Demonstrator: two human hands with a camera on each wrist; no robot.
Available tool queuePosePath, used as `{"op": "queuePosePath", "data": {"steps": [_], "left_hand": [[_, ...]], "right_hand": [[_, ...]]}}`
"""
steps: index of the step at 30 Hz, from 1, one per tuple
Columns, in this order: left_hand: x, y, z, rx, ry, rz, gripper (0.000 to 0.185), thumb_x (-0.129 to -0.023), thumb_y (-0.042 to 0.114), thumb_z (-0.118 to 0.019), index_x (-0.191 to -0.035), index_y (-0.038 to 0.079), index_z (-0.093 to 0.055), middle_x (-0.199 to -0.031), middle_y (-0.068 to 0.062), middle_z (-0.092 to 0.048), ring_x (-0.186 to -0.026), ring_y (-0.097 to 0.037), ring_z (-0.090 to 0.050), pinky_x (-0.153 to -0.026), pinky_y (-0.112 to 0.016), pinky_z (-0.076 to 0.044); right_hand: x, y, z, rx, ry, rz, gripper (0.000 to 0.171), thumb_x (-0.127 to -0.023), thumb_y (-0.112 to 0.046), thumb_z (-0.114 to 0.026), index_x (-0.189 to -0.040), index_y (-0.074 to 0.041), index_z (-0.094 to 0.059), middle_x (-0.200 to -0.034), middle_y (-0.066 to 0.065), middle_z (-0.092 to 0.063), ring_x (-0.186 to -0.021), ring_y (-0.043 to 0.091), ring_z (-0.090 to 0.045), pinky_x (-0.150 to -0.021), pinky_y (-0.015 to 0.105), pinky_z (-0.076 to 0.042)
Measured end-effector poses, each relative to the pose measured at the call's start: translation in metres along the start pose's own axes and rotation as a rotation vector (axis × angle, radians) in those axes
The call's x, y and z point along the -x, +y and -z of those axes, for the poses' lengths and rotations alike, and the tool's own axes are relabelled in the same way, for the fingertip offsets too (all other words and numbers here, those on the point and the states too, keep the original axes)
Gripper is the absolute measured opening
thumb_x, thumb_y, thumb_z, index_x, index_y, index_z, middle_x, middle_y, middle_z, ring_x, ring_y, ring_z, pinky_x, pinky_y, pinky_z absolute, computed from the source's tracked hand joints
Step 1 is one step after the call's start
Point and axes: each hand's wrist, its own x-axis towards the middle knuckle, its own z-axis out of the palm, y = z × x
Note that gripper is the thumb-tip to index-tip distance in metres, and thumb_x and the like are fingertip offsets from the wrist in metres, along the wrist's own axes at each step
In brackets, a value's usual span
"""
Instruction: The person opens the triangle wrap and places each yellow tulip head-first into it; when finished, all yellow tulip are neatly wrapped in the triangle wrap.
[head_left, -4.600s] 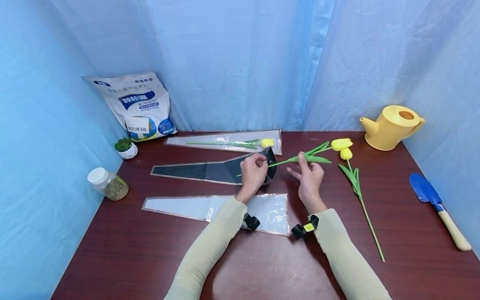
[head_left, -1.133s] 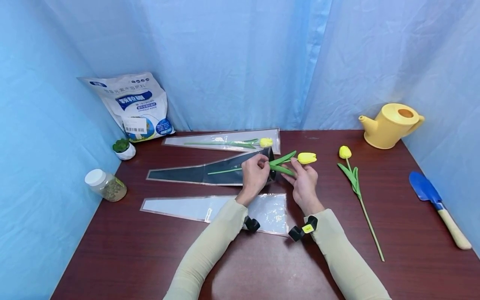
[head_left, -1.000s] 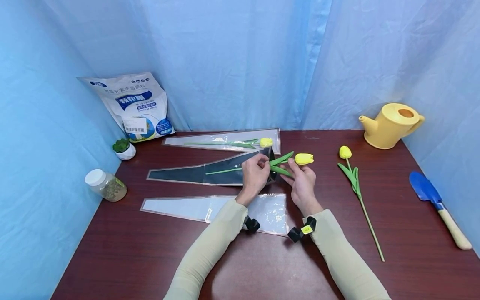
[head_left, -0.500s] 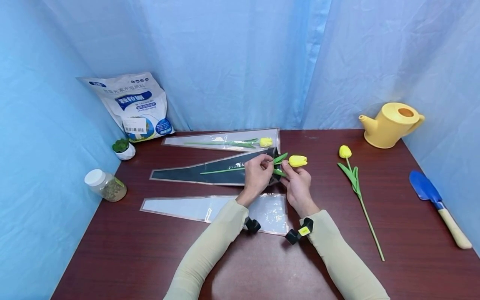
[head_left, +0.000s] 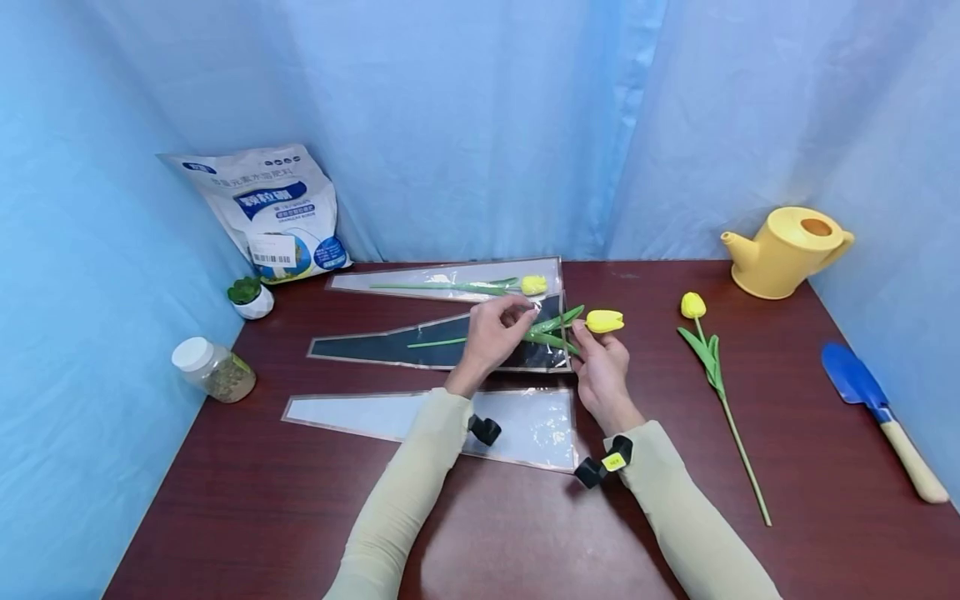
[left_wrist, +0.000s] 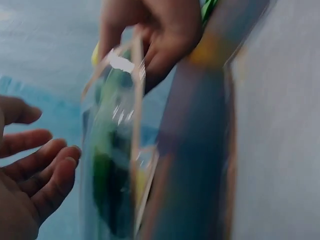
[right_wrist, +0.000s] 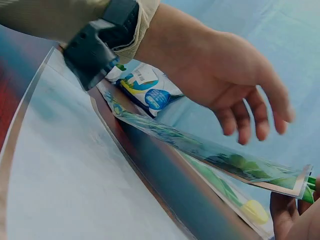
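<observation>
My right hand [head_left: 602,367] pinches a yellow tulip [head_left: 604,321] just below its bloom, at the wide mouth of a clear-fronted, black-backed flower sleeve [head_left: 360,348]. The stem and much of the leaves lie inside that sleeve; the bloom and leaf tips stick out to the right. Over the sleeve hovers my left hand [head_left: 491,333], fingers loosely bent. In the right wrist view this left hand [right_wrist: 215,75] is apart from the sleeve and holds nothing. The left wrist view, blurred, shows the right hand [left_wrist: 155,30] at the raised sleeve mouth.
Behind lies a pale sleeve [head_left: 546,271] with a tulip [head_left: 533,286] inside; in front, a white sleeve [head_left: 352,414]. A loose tulip [head_left: 693,306], trowel [head_left: 877,408] and watering can [head_left: 780,254] are right. A fertilizer bag [head_left: 277,212], potted succulent [head_left: 253,298] and jar [head_left: 217,371] are left.
The right hand has pushed the tulip leftward, deeper into the black sleeve. In the last half second the left hand has let go of the sleeve's mouth and moved left; the mouth has flattened.
</observation>
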Motion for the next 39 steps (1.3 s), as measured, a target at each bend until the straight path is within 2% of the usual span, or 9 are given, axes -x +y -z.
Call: {"op": "queuePosePath", "data": {"steps": [3, 5, 9, 12, 16, 23, 31, 33, 39], "left_hand": [[-0.004, -0.009, 0.017, -0.103, -0.074, -0.005, 0.03, -0.09, 0.025, -0.073, -0.114, 0.007, -0.072, -0.095, -0.013, -0.073, -0.082, -0.024, -0.069, -0.075, -0.032, -0.057], [-0.006, -0.015, 0.029, -0.155, -0.143, 0.022, 0.046, -0.089, 0.033, -0.075, -0.128, 0.011, -0.066, -0.115, -0.013, -0.068, -0.102, -0.029, -0.067, -0.089, -0.042, -0.056], [-0.008, -0.028, 0.052, -0.252, -0.351, 0.107, 0.088, -0.081, 0.047, -0.08, -0.154, 0.021, -0.039, -0.157, -0.012, -0.038, -0.144, -0.035, -0.039, -0.115, -0.06, -0.037], [-0.007, -0.037, 0.056, -0.357, -0.499, 0.137, 0.111, -0.074, 0.05, -0.085, -0.161, 0.024, -0.02, -0.167, -0.01, -0.018, -0.156, -0.032, -0.017, -0.124, -0.062, -0.02], [-0.006, -0.045, 0.048, -0.469, -0.6, 0.128, 0.121, -0.072, 0.045, -0.088, -0.162, 0.023, -0.012, -0.169, -0.01, -0.012, -0.159, -0.029, -0.006, -0.128, -0.059, -0.008], [-0.004, -0.048, 0.037, -0.573, -0.629, 0.11, 0.118, -0.076, 0.036, -0.087, -0.163, 0.022, -0.009, -0.163, -0.008, -0.025, -0.156, -0.029, -0.017, -0.128, -0.058, -0.008], [-0.005, -0.048, 0.037, -0.559, -0.598, 0.103, 0.106, -0.082, 0.027, -0.081, -0.162, 0.023, -0.012, -0.15, -0.013, -0.035, -0.142, -0.031, -0.032, -0.128, -0.051, -0.015], [-0.005, -0.048, 0.037, -0.551, -0.586, 0.103, 0.103, -0.082, 0.026, -0.08, -0.162, 0.023, -0.014, -0.147, -0.013, -0.037, -0.138, -0.03, -0.034, -0.127, -0.05, -0.019], [-0.006, -0.05, 0.039, -0.534, -0.568, 0.108, 0.098, -0.084, 0.026, -0.078, -0.161, 0.023, -0.018, -0.142, -0.014, -0.038, -0.131, -0.029, -0.036, -0.122, -0.05, -0.028]], "right_hand": [[0.0, -0.002, 0.001, -0.015, 0.014, -0.003, 0.007, -0.098, -0.017, -0.063, -0.1, -0.016, -0.057, -0.078, -0.014, -0.073, -0.08, -0.002, -0.07, -0.062, 0.016, -0.049], [0.0, -0.004, 0.002, -0.03, 0.013, 0.003, 0.006, -0.098, -0.016, -0.063, -0.099, -0.016, -0.058, -0.077, -0.013, -0.073, -0.079, -0.002, -0.071, -0.061, 0.016, -0.048], [-0.003, -0.009, 0.002, -0.063, 0.007, 0.02, 0.005, -0.098, -0.015, -0.063, -0.097, -0.016, -0.059, -0.077, -0.012, -0.073, -0.077, -0.001, -0.07, -0.061, 0.016, -0.046], [-0.005, -0.014, 0.005, -0.081, 0.007, 0.018, 0.005, -0.098, -0.015, -0.064, -0.098, -0.015, -0.059, -0.078, -0.011, -0.073, -0.077, 0.0, -0.069, -0.064, 0.016, -0.047], [-0.005, -0.021, 0.007, -0.112, -0.004, 0.013, 0.007, -0.098, -0.014, -0.063, -0.102, -0.014, -0.058, -0.08, -0.01, -0.073, -0.078, 0.002, -0.07, -0.069, 0.018, -0.053], [-0.004, -0.025, 0.008, -0.133, 0.011, 0.005, 0.009, -0.097, -0.014, -0.065, -0.104, -0.012, -0.06, -0.083, -0.006, -0.075, -0.079, 0.005, -0.071, -0.068, 0.021, -0.058], [-0.005, -0.027, 0.01, -0.105, 0.012, 0.013, 0.017, -0.097, -0.013, -0.064, -0.111, -0.011, -0.056, -0.083, -0.007, -0.073, -0.075, 0.005, -0.071, -0.061, 0.021, -0.057], [-0.006, -0.029, 0.011, -0.082, -0.004, 0.016, 0.016, -0.097, -0.013, -0.064, -0.11, -0.013, -0.055, -0.083, -0.007, -0.072, -0.073, 0.004, -0.071, -0.057, 0.021, -0.056], [-0.006, -0.04, 0.018, 0.065, -0.057, -0.024, 0.017, -0.101, -0.026, -0.059, -0.114, -0.016, -0.052, -0.088, -0.01, -0.072, -0.077, 0.003, -0.072, -0.065, 0.021, -0.06]]}}
